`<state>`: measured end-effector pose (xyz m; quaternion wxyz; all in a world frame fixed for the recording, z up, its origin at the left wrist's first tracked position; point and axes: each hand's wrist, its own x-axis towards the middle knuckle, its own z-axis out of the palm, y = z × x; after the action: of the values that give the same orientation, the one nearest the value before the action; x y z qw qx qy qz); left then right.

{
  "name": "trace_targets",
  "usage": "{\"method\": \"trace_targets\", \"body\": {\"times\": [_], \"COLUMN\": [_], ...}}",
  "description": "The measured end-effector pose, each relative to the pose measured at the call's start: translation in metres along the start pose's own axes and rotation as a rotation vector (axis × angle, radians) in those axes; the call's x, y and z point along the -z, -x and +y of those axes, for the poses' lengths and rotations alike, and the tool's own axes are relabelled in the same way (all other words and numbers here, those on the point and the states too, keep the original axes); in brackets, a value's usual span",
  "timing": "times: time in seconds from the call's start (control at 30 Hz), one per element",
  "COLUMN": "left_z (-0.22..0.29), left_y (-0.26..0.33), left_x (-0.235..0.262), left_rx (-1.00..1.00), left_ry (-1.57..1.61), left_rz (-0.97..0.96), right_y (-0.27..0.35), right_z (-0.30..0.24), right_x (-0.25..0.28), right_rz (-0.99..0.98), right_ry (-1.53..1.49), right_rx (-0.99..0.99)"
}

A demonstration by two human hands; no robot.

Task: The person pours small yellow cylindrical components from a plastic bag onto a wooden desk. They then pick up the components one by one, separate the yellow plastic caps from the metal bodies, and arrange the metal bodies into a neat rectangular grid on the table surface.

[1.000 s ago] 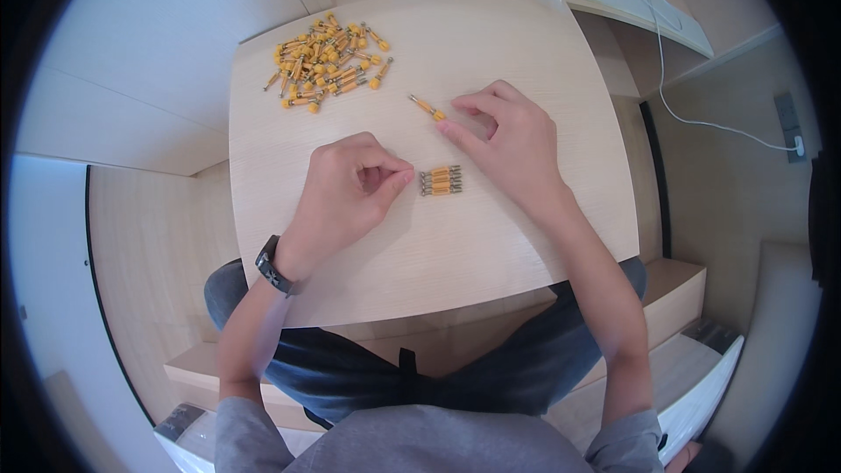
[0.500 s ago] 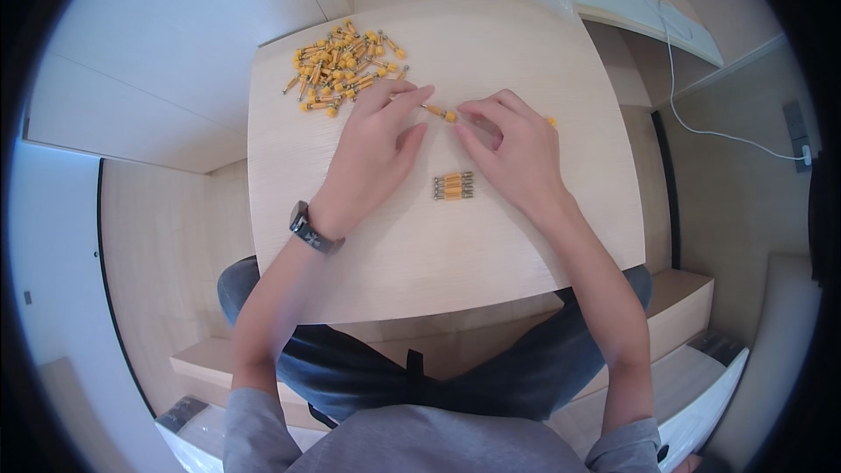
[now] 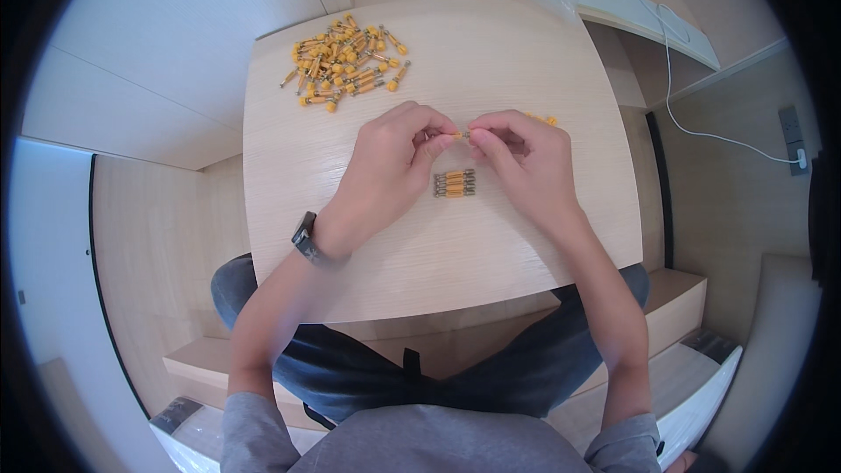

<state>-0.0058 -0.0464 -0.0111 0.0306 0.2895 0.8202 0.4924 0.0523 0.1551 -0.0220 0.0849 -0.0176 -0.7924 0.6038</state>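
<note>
One orange-and-metal pin (image 3: 461, 134) is sitting, mostly hidden, between our narrowly pinched fingertips, left hand (image 3: 390, 153) and right hand (image 3: 532, 162) holding it together. We are probably working an end part on or off; the next move seems to be calling for steady, aligned grips. Nearer us, bare pins (image 3: 454, 183) are lying in a row; farther out, yellow pieces (image 3: 550, 121) and a heap of yellow-ended pins (image 3: 346, 57) are resting.

No text, label, number or sign can be read. A pale mark is borne by the dark wristband (image 3: 307, 238) just behind the left hand (image 3: 390, 156), but no letter or figure can be made out in it.
</note>
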Motion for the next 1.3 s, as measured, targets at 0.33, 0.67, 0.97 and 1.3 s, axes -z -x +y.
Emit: {"method": "trace_targets", "body": {"times": [0.33,0.67,0.97,1.3], "left_z": [0.015,0.015,0.015,0.013], "left_y": [0.015,0.020,0.019,0.010], "left_x": [0.006,0.003,0.004,0.016], "left_rx": [0.067,0.073,0.188,0.414], "left_ry": [0.046,0.074,0.176,0.482], "left_rz": [-0.090,-0.105,-0.166,-0.365], "right_y": [0.018,0.018,0.021,0.016], "right_z": [-0.027,-0.029,-0.023,-0.027], "right_x": [0.016,0.027,0.019,0.038], "right_rz": [-0.123,-0.249,-0.106,0.073], "right_ry": [-0.052,0.147,-0.041,0.242], "right_rx": [-0.163,-0.193,-0.044,0.483]}}
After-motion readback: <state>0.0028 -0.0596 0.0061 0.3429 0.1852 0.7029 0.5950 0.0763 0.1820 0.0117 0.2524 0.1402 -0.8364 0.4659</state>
